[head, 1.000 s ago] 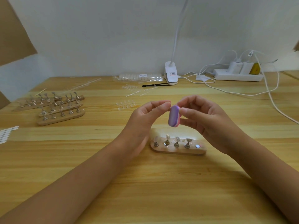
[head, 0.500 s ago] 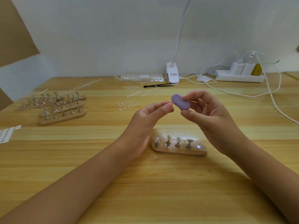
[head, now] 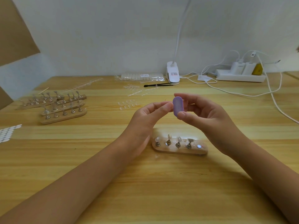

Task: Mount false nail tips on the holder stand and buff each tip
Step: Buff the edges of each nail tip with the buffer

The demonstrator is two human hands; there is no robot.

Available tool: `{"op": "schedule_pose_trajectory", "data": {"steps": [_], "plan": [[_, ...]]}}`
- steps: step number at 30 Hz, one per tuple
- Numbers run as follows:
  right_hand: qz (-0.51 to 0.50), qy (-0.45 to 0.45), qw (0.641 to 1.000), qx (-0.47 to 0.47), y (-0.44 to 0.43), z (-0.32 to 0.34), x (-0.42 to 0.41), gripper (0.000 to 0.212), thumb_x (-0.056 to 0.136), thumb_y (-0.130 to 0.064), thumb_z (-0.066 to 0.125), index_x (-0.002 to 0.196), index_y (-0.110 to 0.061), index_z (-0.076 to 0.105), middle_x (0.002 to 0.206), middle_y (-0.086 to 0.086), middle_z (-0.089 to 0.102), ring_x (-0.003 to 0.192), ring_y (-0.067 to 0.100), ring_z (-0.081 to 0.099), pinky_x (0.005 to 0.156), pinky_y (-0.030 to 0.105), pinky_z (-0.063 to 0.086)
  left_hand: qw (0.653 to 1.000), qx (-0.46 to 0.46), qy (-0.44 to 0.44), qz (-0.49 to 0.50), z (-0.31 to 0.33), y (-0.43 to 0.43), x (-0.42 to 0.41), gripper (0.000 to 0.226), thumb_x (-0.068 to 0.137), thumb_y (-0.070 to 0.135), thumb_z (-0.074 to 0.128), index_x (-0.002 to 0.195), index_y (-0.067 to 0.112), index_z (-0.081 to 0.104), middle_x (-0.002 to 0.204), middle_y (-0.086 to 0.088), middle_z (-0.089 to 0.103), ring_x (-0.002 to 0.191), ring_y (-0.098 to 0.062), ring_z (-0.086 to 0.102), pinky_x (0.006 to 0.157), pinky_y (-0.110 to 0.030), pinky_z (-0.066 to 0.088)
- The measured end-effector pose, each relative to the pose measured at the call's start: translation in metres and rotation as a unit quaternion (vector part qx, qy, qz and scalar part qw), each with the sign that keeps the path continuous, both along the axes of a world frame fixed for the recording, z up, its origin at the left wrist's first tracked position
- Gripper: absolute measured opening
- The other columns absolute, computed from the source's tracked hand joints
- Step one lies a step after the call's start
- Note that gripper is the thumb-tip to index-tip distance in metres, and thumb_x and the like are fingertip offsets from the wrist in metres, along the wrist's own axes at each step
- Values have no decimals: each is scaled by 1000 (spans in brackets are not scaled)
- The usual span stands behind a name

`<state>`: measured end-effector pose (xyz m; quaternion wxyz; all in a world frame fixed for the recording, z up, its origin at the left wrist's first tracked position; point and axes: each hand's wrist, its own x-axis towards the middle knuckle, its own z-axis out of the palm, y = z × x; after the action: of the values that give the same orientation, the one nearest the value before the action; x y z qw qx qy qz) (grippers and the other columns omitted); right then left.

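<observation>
My right hand (head: 205, 117) pinches a small purple oval buffer block (head: 178, 105) between thumb and fingers, held upright above the table. My left hand (head: 150, 115) is raised beside it with its fingertips pinched together against the buffer's left edge; whatever they hold is too small to make out. Below both hands a wooden holder stand (head: 179, 150) lies on the table with several metal pegs, one at the left carrying a clear nail tip (head: 157, 139).
Three more wooden holder stands (head: 63, 117) lie at the left. Loose clear nail tips (head: 127, 105), a bag of tips (head: 142, 77), a black tool (head: 157, 85), a clip lamp (head: 172, 73), a power strip (head: 239, 77) with cables and white sticker dots (head: 8, 131) lie around.
My right hand has turned the purple buffer from lying flat back to upright against my left fingertips. The holder stand has not moved.
</observation>
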<state>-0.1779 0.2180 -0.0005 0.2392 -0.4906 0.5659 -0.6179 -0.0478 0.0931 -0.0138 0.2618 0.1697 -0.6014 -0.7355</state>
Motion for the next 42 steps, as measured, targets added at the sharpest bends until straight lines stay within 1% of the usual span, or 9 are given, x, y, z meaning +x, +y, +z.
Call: {"op": "schedule_pose_trajectory", "data": {"steps": [4, 7, 10, 16, 21, 24, 28, 32, 42], "plan": [[-24, 5, 1000, 0, 0, 2, 0, 48, 76, -20, 72, 123, -18, 63, 111, 17, 65, 92, 9, 65, 83, 22, 55, 1000, -13, 3, -9, -1, 1, 0, 31, 70, 45, 77, 95, 27, 77, 105, 6, 75, 108, -1, 64, 99, -27, 36], [13, 11, 1000, 12, 1, 3, 2, 48, 75, -16, 72, 121, -14, 61, 94, 14, 65, 77, 12, 66, 72, 23, 56, 1000, -16, 3, -11, 0, 2, 0, 20, 74, 41, 74, 90, 31, 79, 101, 9, 76, 106, -1, 63, 107, -29, 34], [14, 12, 1000, 0, 1, 2, 3, 46, 76, -16, 72, 121, -12, 61, 83, 6, 63, 68, 13, 64, 66, 23, 55, 1000, -24, 5, -12, 0, 1, 0, 26, 68, 47, 76, 89, 33, 80, 98, 11, 76, 103, 3, 64, 103, -28, 34], [21, 32, 999, -3, 0, 0, 4, 44, 76, -17, 73, 118, -13, 61, 80, 4, 65, 68, 14, 64, 65, 24, 56, 1000, -26, 3, -7, -1, 0, 1, 29, 69, 47, 77, 91, 29, 80, 101, 8, 75, 109, -2, 63, 108, -29, 34], [10, 22, 999, -26, 0, -1, 2, 44, 75, -19, 74, 114, -10, 56, 77, -1, 67, 66, 15, 64, 64, 25, 57, 999, -29, 2, -14, -2, 2, 0, 30, 75, 38, 74, 98, 20, 77, 104, 2, 75, 108, -4, 64, 100, -24, 37], [53, 35, 998, 13, 1, -3, 5, 42, 72, -21, 76, 108, -13, 54, 77, 1, 69, 63, 13, 64, 61, 23, 55, 1000, -19, 1, -11, -1, 2, 0, 27, 74, 39, 74, 95, 22, 78, 102, 1, 75, 110, -10, 64, 108, -31, 36], [5, 21, 999, -30, -3, -3, 4, 42, 72, -22, 75, 106, -14, 52, 78, 1, 69, 65, 12, 64, 60, 24, 55, 999, -32, -7, -13, -2, 2, 1, 26, 75, 39, 77, 96, 24, 77, 102, 3, 75, 108, -6, 64, 101, -26, 38], [45, 32, 998, -9, -2, -5, 7, 41, 71, -23, 78, 103, -16, 53, 76, 5, 69, 61, 14, 63, 57, 24, 54, 1000, -23, -5, -7, -1, 2, 0, 18, 77, 35, 73, 91, 24, 78, 100, 2, 75, 107, -9, 65, 108, -31, 38], [16, 44, 999, -24, -2, -6, 4, 41, 70, -29, 80, 101, -18, 55, 80, 2, 70, 63, 11, 61, 57, 21, 52, 999, -40, -15, -5, -2, 2, 1, 20, 81, 35, 75, 98, 23, 77, 108, -3, 75, 115, -13, 64, 110, -32, 38]]}}
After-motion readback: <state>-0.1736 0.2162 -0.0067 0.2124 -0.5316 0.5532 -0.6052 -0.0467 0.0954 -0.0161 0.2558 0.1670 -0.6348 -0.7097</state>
